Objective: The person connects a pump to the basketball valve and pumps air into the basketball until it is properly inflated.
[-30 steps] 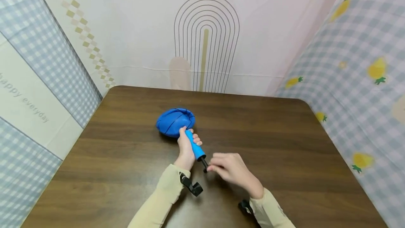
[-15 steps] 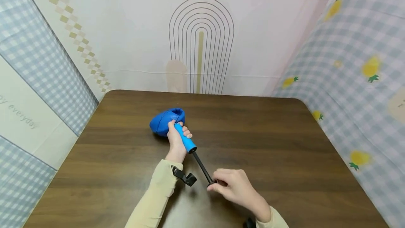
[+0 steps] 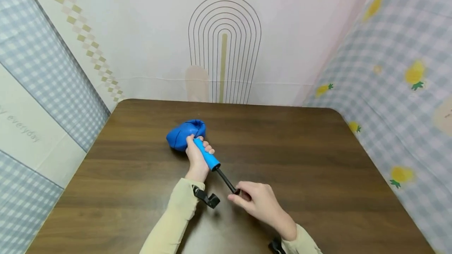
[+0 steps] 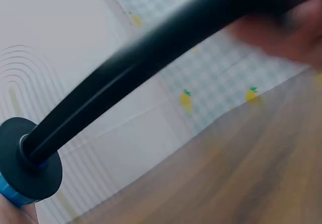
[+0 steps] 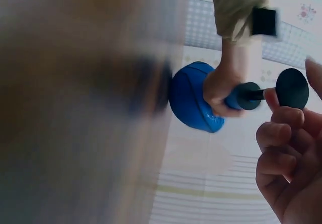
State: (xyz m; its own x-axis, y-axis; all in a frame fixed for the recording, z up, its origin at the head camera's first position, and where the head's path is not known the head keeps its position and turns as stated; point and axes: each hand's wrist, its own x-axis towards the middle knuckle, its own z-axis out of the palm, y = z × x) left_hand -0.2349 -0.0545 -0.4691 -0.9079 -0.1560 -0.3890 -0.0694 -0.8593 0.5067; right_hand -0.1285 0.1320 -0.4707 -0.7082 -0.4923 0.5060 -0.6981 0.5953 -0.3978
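Note:
A sagging blue ball [image 3: 177, 136] with dark seam lines and a dented top sits on the table. Beside it, my left hand [image 3: 196, 162] grips the light-blue barrel of a hand pump [image 3: 211, 160]. The pump slants toward me, its black rod [image 4: 115, 78] partly drawn out. At the rod's near end, curled fingers of my right hand [image 3: 263, 204] are behind the round black handle [image 5: 293, 89], with the thumb on its other side. My left hand hides where the pump meets the ball.
The brown wooden table [image 3: 300, 148] has rounded far corners. A white patterned cloth [image 3: 152, 42] hangs behind it, and checked cloth [image 3: 385, 109] hangs at the right. Black camera mounts [image 3: 208, 199] are strapped to the wrists.
The rod first came far out as my right hand drew back, then slid a little way in. Ball and left hand shifted slightly left in view, then stayed nearly still.

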